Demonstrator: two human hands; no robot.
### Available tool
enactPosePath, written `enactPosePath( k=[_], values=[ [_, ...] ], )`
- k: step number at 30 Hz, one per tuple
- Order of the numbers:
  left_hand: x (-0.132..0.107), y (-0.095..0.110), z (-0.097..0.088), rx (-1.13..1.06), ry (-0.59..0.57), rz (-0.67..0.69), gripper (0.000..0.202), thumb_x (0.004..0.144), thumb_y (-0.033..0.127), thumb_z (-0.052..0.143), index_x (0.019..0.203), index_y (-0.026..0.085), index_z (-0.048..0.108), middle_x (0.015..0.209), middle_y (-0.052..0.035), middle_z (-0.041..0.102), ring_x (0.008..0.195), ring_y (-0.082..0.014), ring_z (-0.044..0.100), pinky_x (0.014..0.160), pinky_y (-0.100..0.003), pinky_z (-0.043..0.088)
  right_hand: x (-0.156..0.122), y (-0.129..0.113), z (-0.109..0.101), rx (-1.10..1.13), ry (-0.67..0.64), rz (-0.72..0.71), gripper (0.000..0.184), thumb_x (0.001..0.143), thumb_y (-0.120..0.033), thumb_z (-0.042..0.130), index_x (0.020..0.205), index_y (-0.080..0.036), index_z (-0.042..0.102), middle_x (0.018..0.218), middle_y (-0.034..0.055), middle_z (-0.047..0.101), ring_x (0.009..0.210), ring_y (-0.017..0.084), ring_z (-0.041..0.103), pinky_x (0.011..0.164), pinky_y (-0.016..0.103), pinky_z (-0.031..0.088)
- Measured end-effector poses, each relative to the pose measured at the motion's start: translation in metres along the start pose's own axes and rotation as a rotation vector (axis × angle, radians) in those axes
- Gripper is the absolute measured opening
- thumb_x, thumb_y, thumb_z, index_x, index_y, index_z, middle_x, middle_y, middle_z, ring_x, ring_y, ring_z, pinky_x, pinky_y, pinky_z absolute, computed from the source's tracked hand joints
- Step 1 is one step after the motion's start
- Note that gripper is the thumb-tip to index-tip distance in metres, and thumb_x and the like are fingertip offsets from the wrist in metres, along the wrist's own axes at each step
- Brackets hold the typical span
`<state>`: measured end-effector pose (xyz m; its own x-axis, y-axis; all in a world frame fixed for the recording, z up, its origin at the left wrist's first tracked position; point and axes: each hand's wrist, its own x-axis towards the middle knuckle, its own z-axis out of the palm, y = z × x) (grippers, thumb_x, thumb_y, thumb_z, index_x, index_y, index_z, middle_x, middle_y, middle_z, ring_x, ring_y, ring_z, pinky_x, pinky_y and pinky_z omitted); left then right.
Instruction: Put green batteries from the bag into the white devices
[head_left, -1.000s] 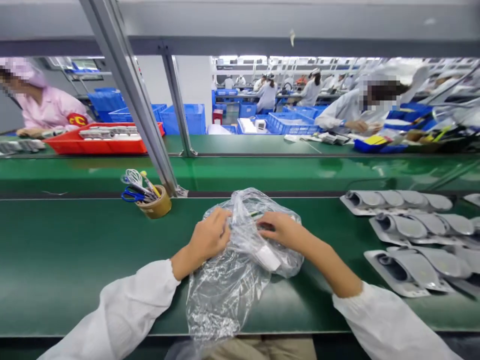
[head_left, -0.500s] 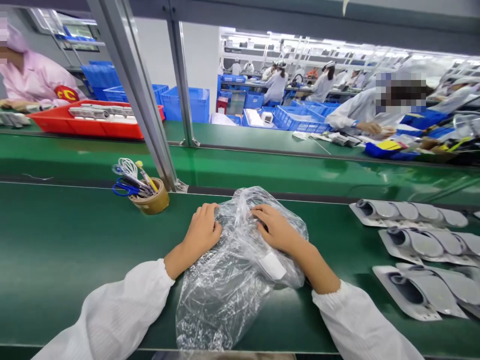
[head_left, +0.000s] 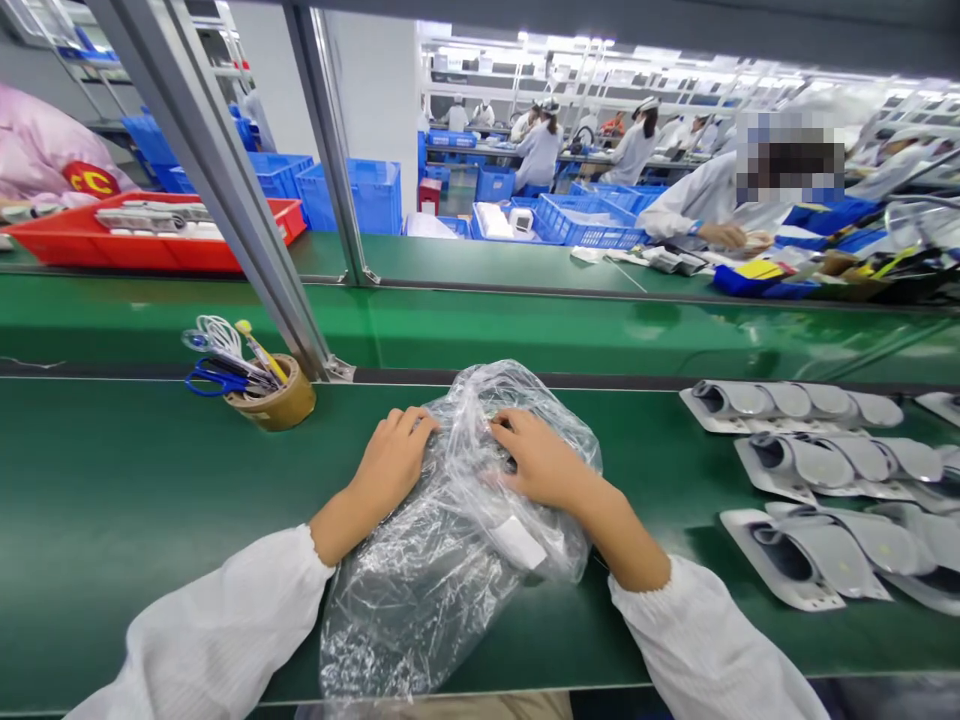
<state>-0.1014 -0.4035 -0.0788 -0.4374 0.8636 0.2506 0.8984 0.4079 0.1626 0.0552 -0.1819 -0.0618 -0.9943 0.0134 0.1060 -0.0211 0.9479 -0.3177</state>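
Note:
A crumpled clear plastic bag [head_left: 442, 560] lies on the green bench [head_left: 112, 500] in front of me, with small items inside it, one a white block [head_left: 523, 540]. My left hand [head_left: 391, 462] rests on the bag's left side, its fingers curled onto the film. On the bag's upper right lies my right hand [head_left: 536, 462], fingers bent and pressing through the plastic on what is inside. Both arms wear white sleeves.
A tape roll [head_left: 264, 398] holding blue scissors and pens stands at the left. Rows of grey moulded parts [head_left: 817, 460] lie at the right. A slanted metal post [head_left: 225, 200] rises behind. Beyond are a red tray [head_left: 150, 240], blue crates and other people at benches.
My view has dropped and shifted slightly. Both hands slid a little down and flattened onto the bag; the left hand moved from the bag's top to its left side.

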Motion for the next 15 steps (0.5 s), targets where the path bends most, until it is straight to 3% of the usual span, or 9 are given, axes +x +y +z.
enactPosePath(
  k=[5, 9, 15],
  values=[
    [0.001, -0.001, 0.002, -0.024, -0.008, -0.022, 0.044, 0.092, -0.001, 0.042, 0.121, 0.022, 0.066, 0.13, -0.01, 0.062, 0.107, -0.0281, 0.054, 0.09, -0.041, 0.046, 0.004, -0.003, 0.001, -0.023, -0.035, -0.105, 0.032, 0.099, -0.026, 0.065, 0.129, -0.016, 0.064, 0.128, 0.0161, 0.062, 0.119, 0.032, 0.058, 0.1, 0.049, 0.049],
    [0.002, 0.0, 0.002, 0.006, -0.028, -0.05, 0.042, 0.093, 0.001, 0.044, 0.12, 0.023, 0.067, 0.13, -0.0098, 0.063, 0.105, -0.0288, 0.054, 0.086, -0.041, 0.045, 0.006, -0.004, 0.007, -0.065, -0.065, -0.118, 0.02, 0.098, -0.012, 0.054, 0.115, -0.016, 0.063, 0.108, 0.0098, 0.064, 0.09, 0.022, 0.06, 0.077, 0.035, 0.046],
    [0.003, -0.001, 0.001, 0.008, -0.036, -0.05, 0.043, 0.095, 0.001, 0.042, 0.121, 0.024, 0.068, 0.131, -0.0096, 0.063, 0.104, -0.0288, 0.054, 0.085, -0.04, 0.044, 0.006, -0.004, 0.012, -0.086, 0.002, -0.026, 0.02, 0.098, -0.016, 0.05, 0.116, -0.015, 0.06, 0.109, 0.011, 0.066, 0.076, 0.018, 0.054, 0.065, 0.03, 0.028]
  ],
)
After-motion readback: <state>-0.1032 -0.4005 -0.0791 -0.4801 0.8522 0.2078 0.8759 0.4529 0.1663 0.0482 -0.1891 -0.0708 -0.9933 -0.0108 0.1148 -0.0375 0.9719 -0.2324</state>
